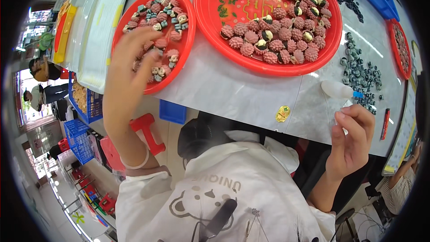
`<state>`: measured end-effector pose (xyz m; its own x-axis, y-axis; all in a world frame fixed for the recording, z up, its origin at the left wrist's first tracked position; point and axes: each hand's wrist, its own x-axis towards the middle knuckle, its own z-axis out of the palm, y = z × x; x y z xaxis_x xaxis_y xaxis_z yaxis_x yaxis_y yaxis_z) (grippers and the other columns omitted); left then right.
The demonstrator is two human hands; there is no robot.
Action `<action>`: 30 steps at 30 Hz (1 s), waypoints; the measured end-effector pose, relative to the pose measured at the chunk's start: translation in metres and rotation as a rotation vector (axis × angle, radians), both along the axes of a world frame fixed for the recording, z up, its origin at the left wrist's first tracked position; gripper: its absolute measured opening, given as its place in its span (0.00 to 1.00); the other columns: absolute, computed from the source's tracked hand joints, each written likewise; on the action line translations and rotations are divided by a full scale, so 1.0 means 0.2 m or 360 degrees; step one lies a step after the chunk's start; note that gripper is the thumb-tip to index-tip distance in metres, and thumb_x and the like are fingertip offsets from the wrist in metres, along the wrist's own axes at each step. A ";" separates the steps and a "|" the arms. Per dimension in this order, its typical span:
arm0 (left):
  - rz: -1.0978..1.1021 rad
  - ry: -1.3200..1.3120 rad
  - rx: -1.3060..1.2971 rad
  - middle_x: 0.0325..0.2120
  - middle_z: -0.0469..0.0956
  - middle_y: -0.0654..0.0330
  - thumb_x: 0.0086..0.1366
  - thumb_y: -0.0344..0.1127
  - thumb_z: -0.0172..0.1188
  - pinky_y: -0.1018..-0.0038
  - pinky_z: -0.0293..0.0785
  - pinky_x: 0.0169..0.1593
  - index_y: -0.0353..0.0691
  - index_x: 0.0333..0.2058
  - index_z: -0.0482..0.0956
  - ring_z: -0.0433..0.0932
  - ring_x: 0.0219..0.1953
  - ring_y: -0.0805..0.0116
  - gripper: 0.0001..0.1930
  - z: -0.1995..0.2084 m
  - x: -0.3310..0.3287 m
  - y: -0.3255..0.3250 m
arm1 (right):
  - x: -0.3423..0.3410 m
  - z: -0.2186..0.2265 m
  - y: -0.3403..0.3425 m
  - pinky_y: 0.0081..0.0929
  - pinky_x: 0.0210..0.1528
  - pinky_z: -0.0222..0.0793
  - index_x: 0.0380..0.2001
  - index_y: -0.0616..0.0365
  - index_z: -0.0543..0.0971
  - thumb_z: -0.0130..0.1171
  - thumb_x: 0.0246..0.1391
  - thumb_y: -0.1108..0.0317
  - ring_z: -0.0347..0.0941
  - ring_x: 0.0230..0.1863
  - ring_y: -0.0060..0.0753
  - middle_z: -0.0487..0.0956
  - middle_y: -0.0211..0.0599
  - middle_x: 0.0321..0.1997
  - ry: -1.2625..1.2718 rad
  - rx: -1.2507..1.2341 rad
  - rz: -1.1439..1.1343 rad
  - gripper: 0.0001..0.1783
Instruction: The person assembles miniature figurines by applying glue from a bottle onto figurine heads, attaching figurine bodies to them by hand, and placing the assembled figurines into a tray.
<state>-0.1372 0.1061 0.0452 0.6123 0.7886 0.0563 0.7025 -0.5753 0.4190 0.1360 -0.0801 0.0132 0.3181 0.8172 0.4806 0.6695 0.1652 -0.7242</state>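
My left hand (pixel 127 67) hangs over the left rim of a small red tray (pixel 191 27), its thumb and fingers apart, with nothing visible between them. Inside that tray lie small figures (pixel 172 56) with pink ridged tops, pale faces and grey-blue parts. Above the table's front edge at right, my right hand (pixel 351 145) is curled, thumb near the fingertips. A bit of white shows by those fingers, too small to name. Just beyond them a white squeeze bottle (pixel 336 89) with a blue tip lies on its side.
A large red tray (pixel 210 40) holds many pink ridged pieces (pixel 284 33), some with cream and black parts. Small dark pieces (pixel 360 74) are heaped at right, near a red pen (pixel 385 124). White trays (pixel 105 31) stand at left; blue crates (pixel 80 139) and a red stool (pixel 148 134) are below.
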 end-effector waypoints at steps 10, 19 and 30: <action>0.0130 0.0246 0.0117 0.53 0.56 0.51 0.59 0.36 0.46 0.69 0.51 0.56 0.48 0.52 0.61 0.53 0.57 0.57 0.21 -0.08 0.07 0.03 | 0.04 0.02 -0.04 0.15 0.27 0.56 0.26 0.65 0.75 0.53 0.36 0.84 0.63 0.26 0.26 0.69 0.36 0.24 0.0172 -0.0075 -0.0066 0.09; -0.0014 -0.0137 0.0237 0.37 0.71 0.54 0.55 0.31 0.49 0.71 0.67 0.42 0.40 0.38 0.72 0.71 0.38 0.58 0.12 0.03 0.48 0.03 | 0.09 0.02 -0.07 0.16 0.28 0.58 0.26 0.66 0.75 0.53 0.36 0.85 0.64 0.26 0.26 0.70 0.38 0.24 0.0165 -0.0029 -0.0233 0.09; -0.0386 -0.0761 0.0063 0.33 0.69 0.57 0.47 0.19 0.55 0.79 0.70 0.34 0.34 0.30 0.74 0.72 0.31 0.71 0.09 -0.08 0.58 -0.08 | 0.18 0.00 -0.05 0.18 0.30 0.59 0.29 0.66 0.74 0.54 0.34 0.84 0.65 0.28 0.28 0.71 0.38 0.25 0.0148 -0.0030 -0.0318 0.12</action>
